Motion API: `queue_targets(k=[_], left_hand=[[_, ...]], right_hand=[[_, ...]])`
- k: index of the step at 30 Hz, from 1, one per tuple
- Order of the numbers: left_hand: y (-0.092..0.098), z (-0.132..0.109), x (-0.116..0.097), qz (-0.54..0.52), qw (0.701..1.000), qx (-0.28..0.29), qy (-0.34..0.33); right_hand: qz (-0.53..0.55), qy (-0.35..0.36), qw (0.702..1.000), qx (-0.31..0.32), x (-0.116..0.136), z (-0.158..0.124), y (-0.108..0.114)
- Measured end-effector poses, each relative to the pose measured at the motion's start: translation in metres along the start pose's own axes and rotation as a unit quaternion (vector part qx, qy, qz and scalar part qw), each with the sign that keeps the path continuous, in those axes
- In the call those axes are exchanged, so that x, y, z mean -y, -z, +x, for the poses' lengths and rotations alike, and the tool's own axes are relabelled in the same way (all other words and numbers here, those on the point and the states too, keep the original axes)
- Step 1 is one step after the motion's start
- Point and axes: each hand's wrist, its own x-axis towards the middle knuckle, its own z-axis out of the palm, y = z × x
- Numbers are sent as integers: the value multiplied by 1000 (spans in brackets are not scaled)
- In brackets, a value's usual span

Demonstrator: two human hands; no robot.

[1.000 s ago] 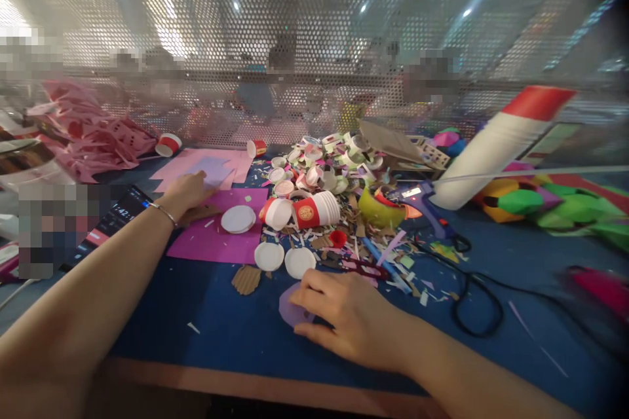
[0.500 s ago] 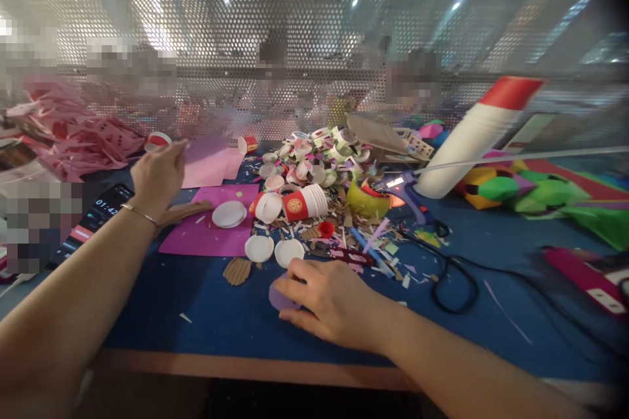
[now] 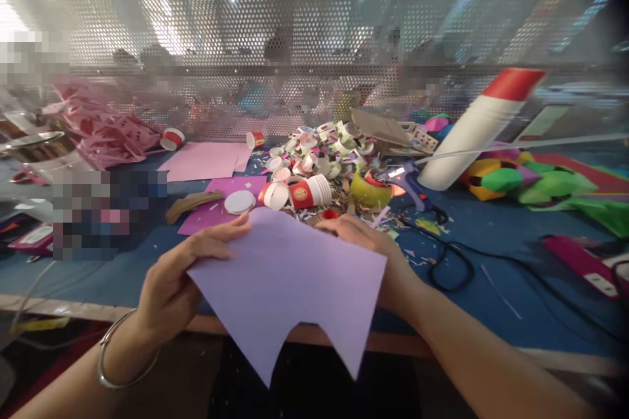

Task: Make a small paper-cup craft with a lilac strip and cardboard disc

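Note:
A lilac foam sheet (image 3: 289, 285) with a notch cut out of its near edge hangs over the table's front edge. My left hand (image 3: 179, 285) pinches its left corner, thumb on top. My right hand (image 3: 373, 255) holds its far right side, with the fingers mostly hidden behind the sheet. A small lilac cut piece seen earlier under the right hand is hidden now. Just beyond the sheet lie a white paper disc (image 3: 239, 201) on a magenta sheet (image 3: 209, 216) and a red paper cup (image 3: 308, 193) on its side.
A heap of cut paper cups and scraps (image 3: 324, 160) fills the middle of the blue table (image 3: 491, 255). A blue glue gun (image 3: 410, 183) with a black cord (image 3: 452, 262), a large white bottle with red cap (image 3: 474, 131), pink sheets (image 3: 206, 160) and a perforated screen (image 3: 295, 46) lie beyond.
My left hand lifted the lilac sheet from the far left pile and carried it to the near edge. My right hand left the small lilac piece and took the sheet's right side.

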Motion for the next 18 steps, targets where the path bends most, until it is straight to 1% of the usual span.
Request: queue_targets(k=[2, 4, 5, 7, 10, 14, 16, 18], left_hand=[[3, -3, 5, 6, 999, 39, 25], [5, -1, 11, 26, 997, 53, 40], [5, 1, 14, 37, 997, 58, 42], [4, 5, 17, 64, 995, 76, 32], [1, 10, 20, 120, 986, 119, -3], [-5, 13, 19, 195, 971, 123, -63], [-7, 12, 17, 239, 957, 145, -82], [-8, 9, 15, 277, 939, 179, -100]], right_hand=[[59, -25, 997, -35, 0, -8, 5], [99, -34, 992, -75, 2, -19, 7], [103, -29, 990, -91, 3, -25, 7], [91, -8, 992, -89, 4, -39, 7], [79, 24, 994, -78, 3, -57, 6], [54, 16, 994, -89, 0, -70, 8], [38, 12, 995, -90, -2, -73, 8], [22, 6, 997, -78, -5, -76, 7]])
